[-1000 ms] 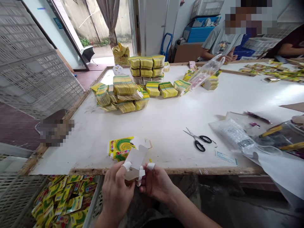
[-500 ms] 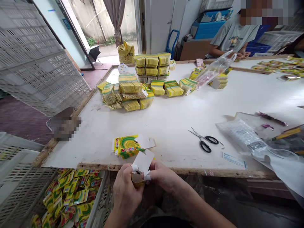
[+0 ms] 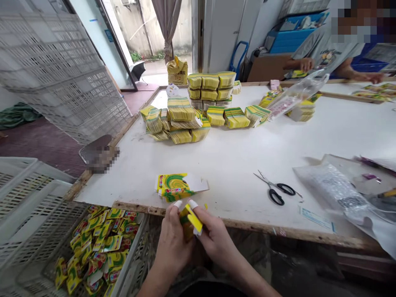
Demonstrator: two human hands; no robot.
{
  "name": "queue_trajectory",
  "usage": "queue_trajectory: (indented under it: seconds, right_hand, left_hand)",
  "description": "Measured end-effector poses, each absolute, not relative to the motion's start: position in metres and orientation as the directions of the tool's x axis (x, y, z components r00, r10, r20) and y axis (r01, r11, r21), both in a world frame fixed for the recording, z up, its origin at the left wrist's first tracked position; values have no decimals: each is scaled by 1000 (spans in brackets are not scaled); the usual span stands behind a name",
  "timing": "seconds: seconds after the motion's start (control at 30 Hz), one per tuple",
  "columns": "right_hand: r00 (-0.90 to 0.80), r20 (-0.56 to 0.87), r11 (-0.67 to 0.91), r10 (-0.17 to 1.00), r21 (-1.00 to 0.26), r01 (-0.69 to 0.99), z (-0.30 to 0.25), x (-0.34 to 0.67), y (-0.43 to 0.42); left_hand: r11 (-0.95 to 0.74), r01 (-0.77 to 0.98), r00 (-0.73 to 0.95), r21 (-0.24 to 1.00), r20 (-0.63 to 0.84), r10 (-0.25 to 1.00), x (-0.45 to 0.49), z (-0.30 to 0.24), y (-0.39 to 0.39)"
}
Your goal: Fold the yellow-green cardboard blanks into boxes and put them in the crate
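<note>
Between my hands, just over the table's front edge, is a small yellow cardboard box (image 3: 194, 219) with a flap bent over at its top. My left hand (image 3: 173, 237) grips its left side, white wrapping on a fingertip. On the other side my right hand (image 3: 213, 231) pinches the box near the flap, its thumb also wrapped in white. Much of the box is hidden by my fingers. Just beyond lie several flattened yellow and green cartons (image 3: 175, 186) in a small pile, white flaps pointing right.
Black-handled scissors (image 3: 275, 189) lie right of the cartons. Stacked carton bundles (image 3: 182, 111) stand farther back. Below left, a white crate (image 3: 131, 251) holds several yellow boxes (image 3: 105, 235). Bubble wrap (image 3: 332, 185) lies at right. A co-worker (image 3: 328, 53) sits across the table.
The white flap that stood up from the box is now folded over, its yellow side showing. My view has shifted left. The co-worker's hands have moved apart.
</note>
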State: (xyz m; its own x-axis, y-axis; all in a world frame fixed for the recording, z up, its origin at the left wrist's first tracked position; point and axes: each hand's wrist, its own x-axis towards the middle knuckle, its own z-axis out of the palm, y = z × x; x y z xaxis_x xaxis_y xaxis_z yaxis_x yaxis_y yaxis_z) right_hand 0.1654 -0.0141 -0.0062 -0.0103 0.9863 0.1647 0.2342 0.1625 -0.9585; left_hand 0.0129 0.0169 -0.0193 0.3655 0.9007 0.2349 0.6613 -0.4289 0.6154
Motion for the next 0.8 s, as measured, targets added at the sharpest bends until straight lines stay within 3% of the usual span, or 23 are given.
queue_trajectory:
  seconds: [0.07,0.23,0.53,0.7,0.8]
  right_hand:
    - [22,186,172,982,-944,280,-14,171,-12]
    - [-237,253,332,938,-854,400,-26,182,-12]
    - [-415,105,282,904,-875,393,6,203,6]
    - [-248,88,158,965,-948,277,5,185,8]
    - [-198,77,115,977,-975,189,3,169,12]
  left_hand:
    - [-424,669,361,611,232,903,5,-15,18]
    - [-402,620,383,673,187,904,-10,4,19]
    - [-282,609,413,741,7,911,-19,24,27]
    - [-335,636,399,695,76,914,-13,23,28]
    - [-272,638,344,720,49,938,-35,19,32]
